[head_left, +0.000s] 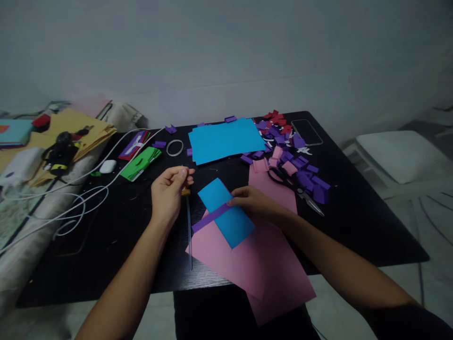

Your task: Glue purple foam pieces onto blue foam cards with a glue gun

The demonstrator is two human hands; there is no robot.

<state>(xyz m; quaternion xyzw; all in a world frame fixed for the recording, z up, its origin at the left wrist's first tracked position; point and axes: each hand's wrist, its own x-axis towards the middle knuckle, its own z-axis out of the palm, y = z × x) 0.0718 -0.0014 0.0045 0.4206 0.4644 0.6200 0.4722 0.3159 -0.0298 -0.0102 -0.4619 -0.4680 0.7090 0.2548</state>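
My right hand grips a folded blue paper piece at its right edge, fingers over the end of a purple paper strip. The strip lies across the blue paper and sticks out to the left. My left hand is closed in a pinch, left of the blue paper; whatever is between its fingertips is too small to make out. Just beside and below those fingers is a thin grey stick with a yellow-orange piece at its top. Pink paper sheets lie under the blue paper, overhanging the front table edge.
Blue sheets are stacked at the back. Purple folded pieces, red scraps and black scissors lie right. A tape ring, green papers, a white case and white cables are left.
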